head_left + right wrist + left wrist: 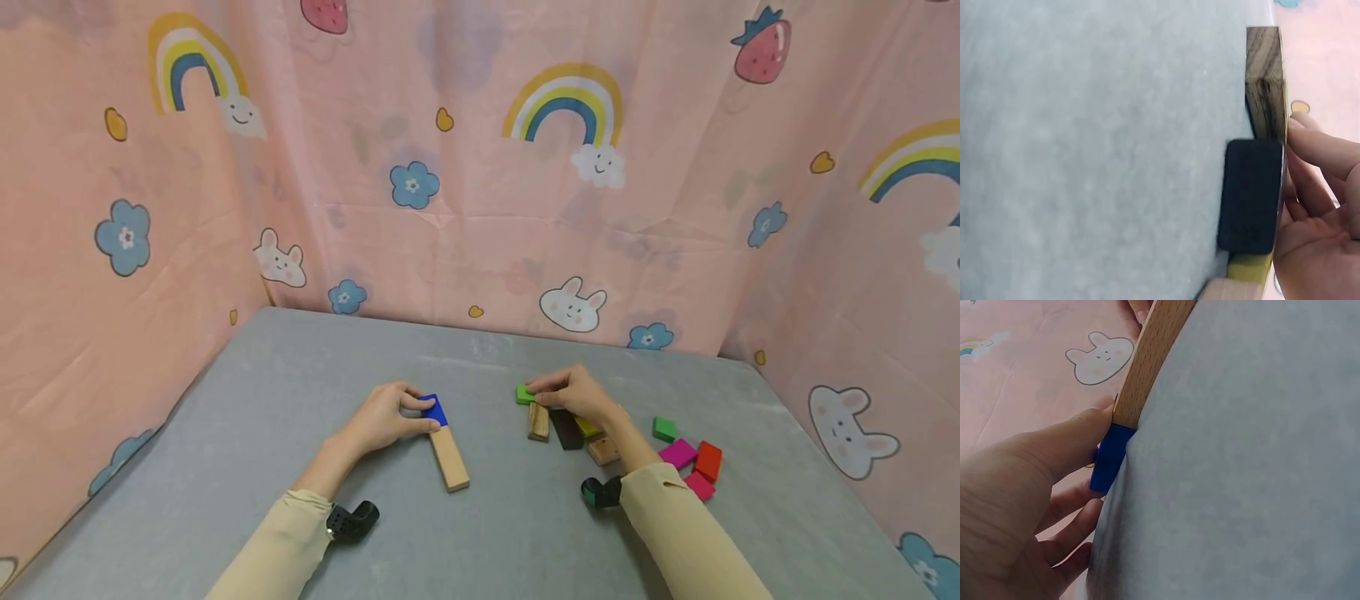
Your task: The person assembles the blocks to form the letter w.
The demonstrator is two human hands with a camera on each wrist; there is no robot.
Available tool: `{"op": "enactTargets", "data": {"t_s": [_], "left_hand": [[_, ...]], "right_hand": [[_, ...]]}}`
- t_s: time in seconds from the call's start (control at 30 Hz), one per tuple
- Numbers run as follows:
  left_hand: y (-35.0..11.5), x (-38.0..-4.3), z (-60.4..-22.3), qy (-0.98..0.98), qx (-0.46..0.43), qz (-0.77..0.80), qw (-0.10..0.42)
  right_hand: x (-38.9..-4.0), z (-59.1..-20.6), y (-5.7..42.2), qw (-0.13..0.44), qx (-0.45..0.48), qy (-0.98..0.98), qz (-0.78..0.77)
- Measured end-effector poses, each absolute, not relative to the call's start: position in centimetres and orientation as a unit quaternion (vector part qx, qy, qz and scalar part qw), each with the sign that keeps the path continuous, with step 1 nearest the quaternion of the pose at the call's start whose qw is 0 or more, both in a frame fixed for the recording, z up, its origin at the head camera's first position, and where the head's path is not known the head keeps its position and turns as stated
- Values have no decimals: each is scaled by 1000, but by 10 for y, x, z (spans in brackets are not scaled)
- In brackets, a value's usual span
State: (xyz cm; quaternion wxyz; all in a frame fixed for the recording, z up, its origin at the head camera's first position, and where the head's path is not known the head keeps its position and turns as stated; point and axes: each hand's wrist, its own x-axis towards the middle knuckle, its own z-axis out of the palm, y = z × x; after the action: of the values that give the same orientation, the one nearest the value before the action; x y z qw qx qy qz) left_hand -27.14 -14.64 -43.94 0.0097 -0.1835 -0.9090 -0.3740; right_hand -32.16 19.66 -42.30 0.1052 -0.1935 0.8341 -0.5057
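Note:
My left hand point(384, 418) pinches a blue block point(435, 411) between thumb and fingers. The blue block lies end to end with a long, light wooden block point(450, 460) on the grey table, and the left wrist view shows them meeting. Over to the right, my right hand point(579, 393) holds a small green block point(522, 396) by its right end with thumb and fingertips. The green block is at the far end of a grained wooden block point(538, 423). Beside that lie a black block point(566, 430), a yellow block point(588, 427) partly hidden by the hand, and a tan wooden block point(602, 451).
Right of my right forearm are another green block point(663, 428), a magenta block point(678, 453), a red block point(708, 461) and a pink block point(701, 485). Pink printed curtains point(480, 225) surround the grey table point(337, 358) at its back and sides.

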Motion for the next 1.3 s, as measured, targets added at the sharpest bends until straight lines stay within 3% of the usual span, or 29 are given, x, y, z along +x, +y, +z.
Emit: {"op": "enactTargets", "data": {"t_s": [1.3], "left_hand": [[-146,-269,-439,-909,-193,-370,10]], "right_hand": [[-320,-430,179,-8,-168,896,-410]]}}
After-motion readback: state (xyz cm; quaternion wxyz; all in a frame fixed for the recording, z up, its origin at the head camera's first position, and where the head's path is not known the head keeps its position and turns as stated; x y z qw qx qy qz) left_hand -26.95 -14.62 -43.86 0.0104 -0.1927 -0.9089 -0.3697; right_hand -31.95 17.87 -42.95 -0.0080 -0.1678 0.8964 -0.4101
